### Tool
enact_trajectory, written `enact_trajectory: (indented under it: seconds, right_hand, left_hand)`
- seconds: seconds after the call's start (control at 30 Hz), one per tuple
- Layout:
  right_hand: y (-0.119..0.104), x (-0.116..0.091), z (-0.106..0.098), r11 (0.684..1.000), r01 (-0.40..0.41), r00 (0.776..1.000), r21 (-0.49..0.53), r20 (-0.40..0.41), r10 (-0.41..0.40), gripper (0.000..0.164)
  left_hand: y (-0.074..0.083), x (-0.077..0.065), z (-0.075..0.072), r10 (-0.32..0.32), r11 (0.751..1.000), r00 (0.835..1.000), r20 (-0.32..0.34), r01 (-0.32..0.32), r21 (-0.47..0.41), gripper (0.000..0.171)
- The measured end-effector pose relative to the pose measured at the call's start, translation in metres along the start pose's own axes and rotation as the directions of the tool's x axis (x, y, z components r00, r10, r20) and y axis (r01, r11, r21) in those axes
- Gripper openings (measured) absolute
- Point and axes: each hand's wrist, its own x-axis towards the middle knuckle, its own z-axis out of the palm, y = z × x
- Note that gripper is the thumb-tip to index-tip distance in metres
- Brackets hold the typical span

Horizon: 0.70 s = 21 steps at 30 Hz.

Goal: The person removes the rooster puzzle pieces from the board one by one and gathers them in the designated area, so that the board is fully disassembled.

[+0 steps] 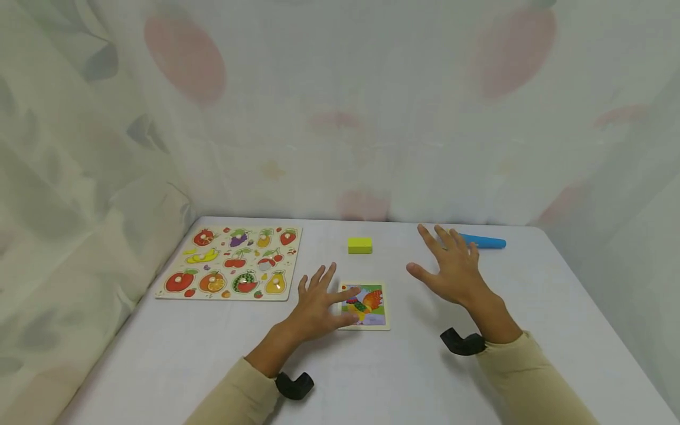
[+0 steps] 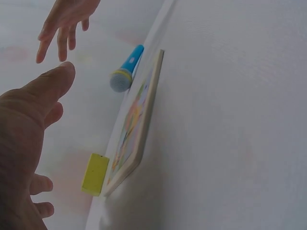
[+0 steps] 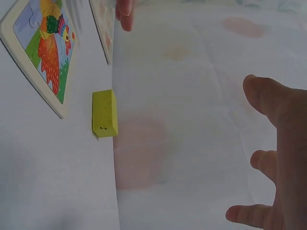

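My left hand (image 1: 314, 311), its fingers spread, is raised over the table, with thumb and index finger overlapping the left side of a small framed jigsaw puzzle (image 1: 374, 307) in the head view. That puzzle shows a colourful rooster and lies flat. To its right my right hand (image 1: 451, 274) hovers with fingers spread and nothing held. Behind this hand lies a blue toy microphone (image 1: 489, 242), partly hidden in the head view; the left wrist view shows its grey head (image 2: 121, 81). A yellow block (image 3: 104, 114) rests beyond the puzzle, apart from both hands.
A wooden fruit peg puzzle board (image 1: 228, 277) lies at the left of the white table (image 1: 382, 378). Patterned cloth (image 1: 340, 159) hangs behind the table's back edge and along both sides.
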Motion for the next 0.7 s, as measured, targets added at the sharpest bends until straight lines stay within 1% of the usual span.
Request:
enact_trajectory:
  seconds: [0.13, 0.23, 0.43, 0.7]
  right_hand:
    - [0.000, 0.001, 0.007, 1.000, 0.008, 1.000, -0.003, -0.006, -0.008, 0.085]
    - [0.000, 0.001, 0.011, 1.000, 0.018, 1.000, 0.015, -0.006, -0.018, 0.084]
    - [-0.003, 0.002, 0.018, 0.999, 0.026, 1.000, 0.038, 0.016, -0.027, 0.083]
    - [-0.008, 0.006, 0.026, 0.999, 0.018, 0.999, 0.052, 0.050, -0.021, 0.084]
  left_hand:
    - [0.002, 0.002, 0.007, 0.016, 1.000, 1.000, 0.010, -0.016, -0.004, 0.054]
    - [0.004, 0.002, 0.012, 0.012, 1.000, 0.999, 0.029, -0.012, -0.018, 0.053]
    - [0.005, 0.003, 0.019, -0.004, 0.999, 0.998, 0.059, 0.006, -0.033, 0.049]
    - [0.003, 0.003, 0.023, -0.030, 0.999, 0.995, 0.097, 0.034, -0.042, 0.048]
